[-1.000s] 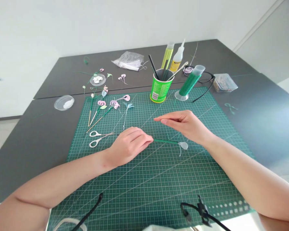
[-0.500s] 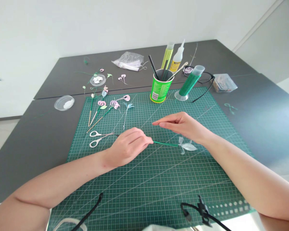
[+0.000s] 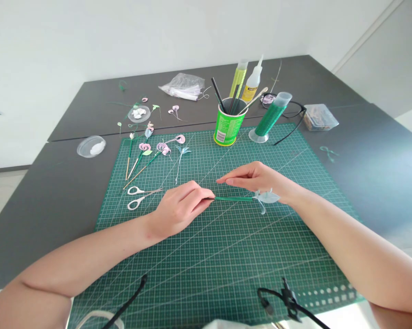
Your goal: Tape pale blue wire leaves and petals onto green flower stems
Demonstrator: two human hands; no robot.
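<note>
That cutting mat (image 3: 226, 256) in the middle of the frame looks like matt rubbery plastic, sat on a smooth dark matt table (image 3: 363, 151). Scissors (image 3: 142, 195) at centre left have shiny metal blades and white plastic handles. Top centre, the green cup (image 3: 228, 125) looks like glossy printed paper, and the bag (image 3: 185, 86) is crinkly clear plastic.

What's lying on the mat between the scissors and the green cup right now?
In the head view, between the scissors and the green cup lie finished paper flowers on green stems and a pale blue one, on the cutting mat.
</note>
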